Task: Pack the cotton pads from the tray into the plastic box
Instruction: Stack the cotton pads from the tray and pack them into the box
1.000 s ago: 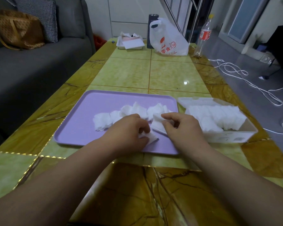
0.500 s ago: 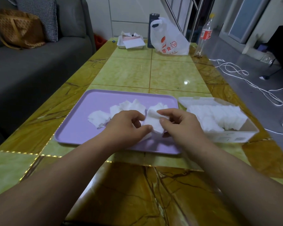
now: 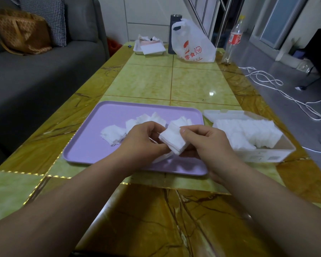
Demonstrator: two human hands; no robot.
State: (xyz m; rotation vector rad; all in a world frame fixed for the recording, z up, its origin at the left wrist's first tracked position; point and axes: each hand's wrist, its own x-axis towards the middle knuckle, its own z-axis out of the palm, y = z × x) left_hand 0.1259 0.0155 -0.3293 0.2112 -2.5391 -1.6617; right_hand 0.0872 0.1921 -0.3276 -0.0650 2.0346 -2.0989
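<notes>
Both hands are over the near edge of the purple tray (image 3: 104,151). Your left hand (image 3: 143,143) and right hand (image 3: 208,143) both grasp one small stack of cotton pads (image 3: 172,140), lifted just above the tray. Left fingers pinch the stack's left and lower edge, right fingers (image 3: 183,130) clamp its right side, thumb on top. The stack sits tilted, one corner pointing down toward the tray.

More loose pads remain on the tray, behind your hands: a flat pile (image 3: 112,135) on the left, more bunched ones (image 3: 152,117) toward the tray's centre, partly hidden by your left hand. One pad appears to lie under the held stack; hard to tell.

The plastic box (image 3: 267,154) sits on the surface just beside the tray's right edge, lid open on the far side. It's already mostly filled with a row of pads standing on edge (image 3: 248,132); a gap shows at its right end.

Key relation: the box lies to the right of the held stack, and your right hand is the nearer one. The box's long axis runs left-right, roughly parallel to the tray's long side. I'd judge the stack is being squared up before transfer. The next move likely calls for the right hand alone to carry it rightward, turned on edge to match the row. The task looks well past halfway.
</notes>
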